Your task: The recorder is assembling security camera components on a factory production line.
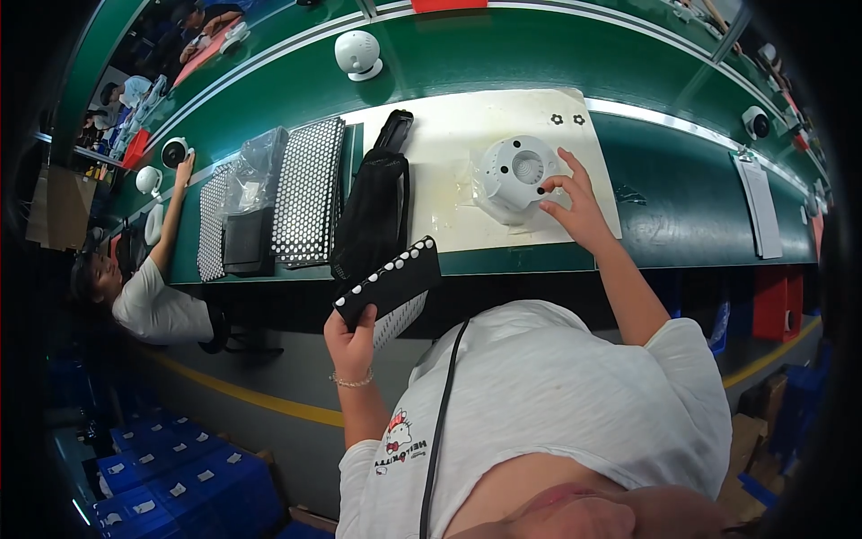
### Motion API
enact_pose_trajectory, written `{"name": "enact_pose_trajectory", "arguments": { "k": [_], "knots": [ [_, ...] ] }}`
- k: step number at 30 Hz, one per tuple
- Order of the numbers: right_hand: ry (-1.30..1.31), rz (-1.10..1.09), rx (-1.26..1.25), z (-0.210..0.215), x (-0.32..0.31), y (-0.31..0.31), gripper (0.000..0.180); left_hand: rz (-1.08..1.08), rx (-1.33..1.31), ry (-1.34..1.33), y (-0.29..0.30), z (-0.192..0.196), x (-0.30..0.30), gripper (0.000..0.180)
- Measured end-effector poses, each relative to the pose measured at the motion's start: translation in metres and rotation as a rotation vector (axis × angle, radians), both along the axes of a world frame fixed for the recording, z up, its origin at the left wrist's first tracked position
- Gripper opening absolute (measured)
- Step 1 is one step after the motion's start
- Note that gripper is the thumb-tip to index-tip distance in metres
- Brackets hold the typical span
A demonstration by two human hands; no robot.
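My left hand (350, 337) is closed on the lower edge of a folded black sheet (395, 280) with a row of white round dots along its top edge. It is held in front of the bench edge. A white rounded plastic housing (521, 175) with a ring-shaped recess lies on the pale work mat (440, 126). Black round pads (504, 169) show on its face. My right hand (575, 207) is at the housing's right side, index fingertip at the lower right pad and thumb just below, fingers apart.
Left of the mat lie a black pouch-like bundle (373, 207), dotted sheets (308, 193) and a clear plastic bag (256, 166). A white round camera (357, 54) stands at the back. A clipboard (759, 207) lies at right. A co-worker (153, 296) reaches over the bench at left.
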State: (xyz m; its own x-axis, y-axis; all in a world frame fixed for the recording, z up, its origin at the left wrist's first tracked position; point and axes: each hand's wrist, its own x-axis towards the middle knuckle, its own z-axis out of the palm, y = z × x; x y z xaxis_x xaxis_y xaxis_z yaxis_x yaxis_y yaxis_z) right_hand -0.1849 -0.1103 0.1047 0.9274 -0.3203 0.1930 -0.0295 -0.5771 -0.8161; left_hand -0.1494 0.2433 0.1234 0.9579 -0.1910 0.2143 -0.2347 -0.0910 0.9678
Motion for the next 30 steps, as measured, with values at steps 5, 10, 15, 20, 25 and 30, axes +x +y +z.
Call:
{"name": "enact_pose_trajectory", "arguments": {
  "k": [5, 10, 15, 20, 25, 30],
  "knots": [
    [-0.154, -0.032, -0.383, -0.009, 0.002, -0.002, 0.018, -0.016, -0.025, 0.02, -0.003, -0.002, 0.003, 0.014],
    [-0.354, -0.022, -0.564, -0.03, 0.0, -0.01, 0.019, -0.033, -0.034, 0.023, -0.01, -0.001, 0.005, 0.013],
    [-0.352, 0.048, -0.655, -0.036, -0.011, -0.003, 0.027, -0.088, -0.06, 0.093, -0.015, -0.003, 0.01, 0.013],
    [-0.37, -0.05, -0.573, -0.002, -0.024, 0.023, 0.028, -0.155, -0.035, 0.104, -0.028, 0.0, 0.01, 0.016],
    [-0.367, 0.265, -0.133, 0.033, -0.015, 0.062, 0.029, -0.212, -0.012, 0.118, -0.043, 0.004, 0.009, 0.014],
    [-0.235, 0.424, -0.017, 0.049, 0.0, 0.089, 0.03, -0.278, 0.074, -0.007, -0.057, -0.005, 0.011, 0.011]
  ]
}}
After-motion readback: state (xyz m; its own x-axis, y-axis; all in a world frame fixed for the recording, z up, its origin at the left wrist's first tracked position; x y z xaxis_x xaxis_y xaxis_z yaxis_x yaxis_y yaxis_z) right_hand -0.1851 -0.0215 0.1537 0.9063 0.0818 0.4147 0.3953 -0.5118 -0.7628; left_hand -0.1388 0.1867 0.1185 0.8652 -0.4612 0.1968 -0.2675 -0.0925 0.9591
